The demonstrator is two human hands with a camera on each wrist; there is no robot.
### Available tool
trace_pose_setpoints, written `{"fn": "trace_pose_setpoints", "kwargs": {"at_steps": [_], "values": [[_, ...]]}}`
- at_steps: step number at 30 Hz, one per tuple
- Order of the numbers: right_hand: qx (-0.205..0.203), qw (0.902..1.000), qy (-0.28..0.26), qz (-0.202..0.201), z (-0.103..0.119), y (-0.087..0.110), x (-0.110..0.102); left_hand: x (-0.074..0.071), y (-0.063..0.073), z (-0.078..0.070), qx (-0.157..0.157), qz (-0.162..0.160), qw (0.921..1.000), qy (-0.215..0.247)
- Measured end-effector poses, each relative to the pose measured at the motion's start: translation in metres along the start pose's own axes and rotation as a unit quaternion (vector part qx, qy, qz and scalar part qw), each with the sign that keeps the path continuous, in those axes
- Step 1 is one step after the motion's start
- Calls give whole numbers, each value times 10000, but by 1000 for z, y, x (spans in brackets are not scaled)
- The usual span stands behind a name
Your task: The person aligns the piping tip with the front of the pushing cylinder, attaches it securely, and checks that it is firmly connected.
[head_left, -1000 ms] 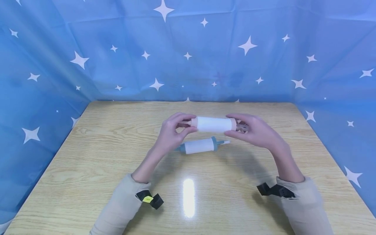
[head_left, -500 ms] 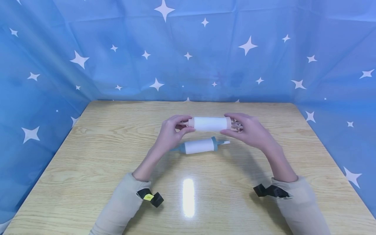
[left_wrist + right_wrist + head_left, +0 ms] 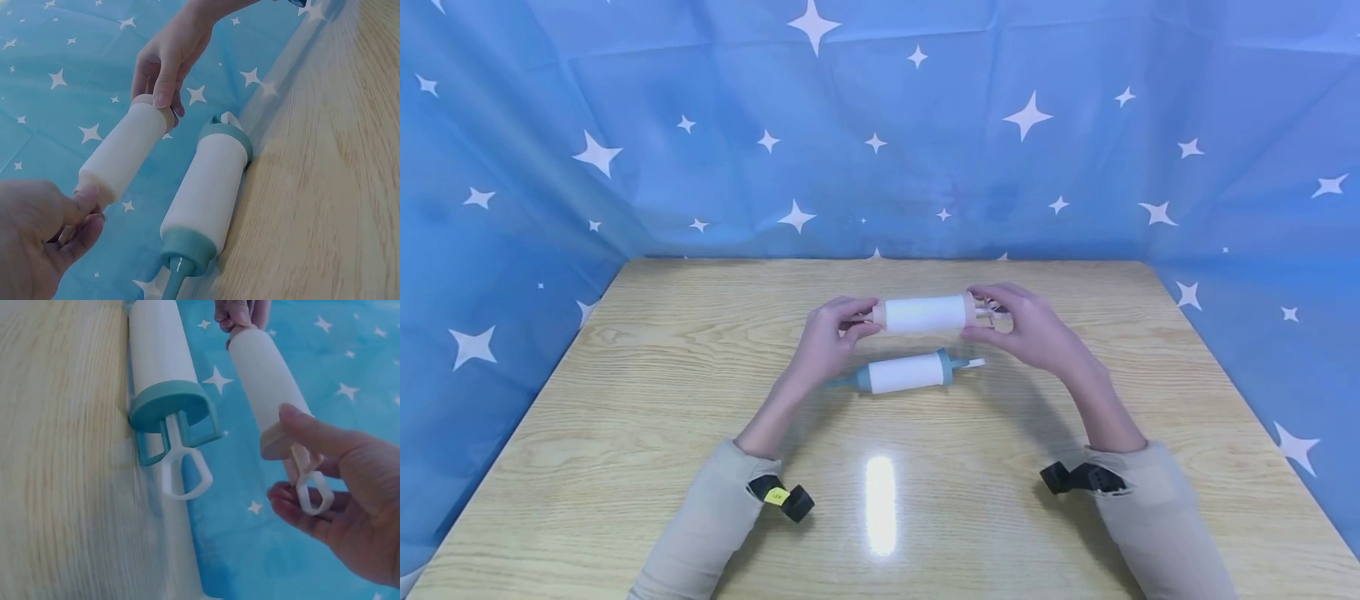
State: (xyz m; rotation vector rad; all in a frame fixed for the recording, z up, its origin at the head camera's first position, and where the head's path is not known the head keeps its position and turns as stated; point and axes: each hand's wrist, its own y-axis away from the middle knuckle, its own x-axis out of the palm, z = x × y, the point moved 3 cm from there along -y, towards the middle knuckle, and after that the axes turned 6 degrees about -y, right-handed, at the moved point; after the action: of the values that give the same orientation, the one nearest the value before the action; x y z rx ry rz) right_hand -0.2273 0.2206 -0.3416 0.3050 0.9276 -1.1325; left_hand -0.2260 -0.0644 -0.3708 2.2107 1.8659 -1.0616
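A white syringe-like dispenser with pale pink ends (image 3: 925,314) is held level above the table between both hands. My left hand (image 3: 827,340) pinches its narrow nozzle end. At the other end, my right hand (image 3: 1032,331) grips the pink cap between thumb and fingers. A white pull ring (image 3: 314,492) and pink finger loops stick out from that cap, inside the right hand's curl. Closer to me lies a second dispenser, white with teal ends (image 3: 906,373), on its side. Its teal nozzle points left and its white ring (image 3: 186,475) points right; neither hand touches it.
The wood-grain table (image 3: 625,433) carries a bright light reflection (image 3: 881,504) in front. A blue cloth with white stars (image 3: 880,183) hangs behind the table and along its sides. Black cameras are strapped on both sleeved wrists.
Both hands and the pink-ended dispenser have shifted slightly to the left, the right hand a little more than the left. The teal-ended dispenser stays in place.
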Motion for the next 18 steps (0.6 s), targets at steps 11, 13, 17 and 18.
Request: {"fn": "trace_pose_setpoints", "kwargs": {"at_steps": [11,13,17,18], "values": [[501,9987,110,-31,-11,-9,7,0,1,9,-158,-122,9993,-318],[496,9988,-23,49,-13,-11,8,0,1,11,-216,-141,9989,-398],[508,9983,-235,183,-15,-12,9,-1,1,15,-275,-183,9974,-636],[511,9982,-249,190,-16,-12,9,-1,1,16,-272,-193,9970,-693]]}}
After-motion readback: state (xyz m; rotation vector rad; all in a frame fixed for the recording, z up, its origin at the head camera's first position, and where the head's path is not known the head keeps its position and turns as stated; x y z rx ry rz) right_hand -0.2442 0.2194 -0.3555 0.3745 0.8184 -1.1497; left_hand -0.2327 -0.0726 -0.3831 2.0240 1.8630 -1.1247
